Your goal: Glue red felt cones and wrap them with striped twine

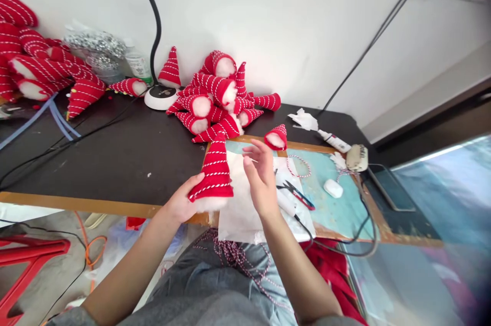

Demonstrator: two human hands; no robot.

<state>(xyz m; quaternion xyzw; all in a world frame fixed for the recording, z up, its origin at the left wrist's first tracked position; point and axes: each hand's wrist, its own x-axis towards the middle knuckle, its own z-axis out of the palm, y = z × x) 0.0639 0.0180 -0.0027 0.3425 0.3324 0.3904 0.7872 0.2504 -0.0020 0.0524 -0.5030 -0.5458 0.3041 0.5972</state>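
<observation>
My left hand (183,199) grips a red cone-shaped hat (214,170) near its lower edge. White twisted cord winds round the hat in rings, and white stuffing shows at its base. Just right of the hat, my right hand (261,178) is raised with fingers apart and slightly curled, holding nothing. Beneath that hand lies a white sheet (238,213). Scissors (297,195) and a white corded tool (286,203) rest on the sheet by my right wrist. Red-and-white cord (238,259) lies tangled on my lap.
Stuffed red hats (215,91) are heaped at the back, with another pile (42,60) far left. A lamp (161,97) stands between them. One small hat (276,138), a cord loop (299,166), a white case (333,188), a bottle (334,140) and a phone (391,188) lie rightward.
</observation>
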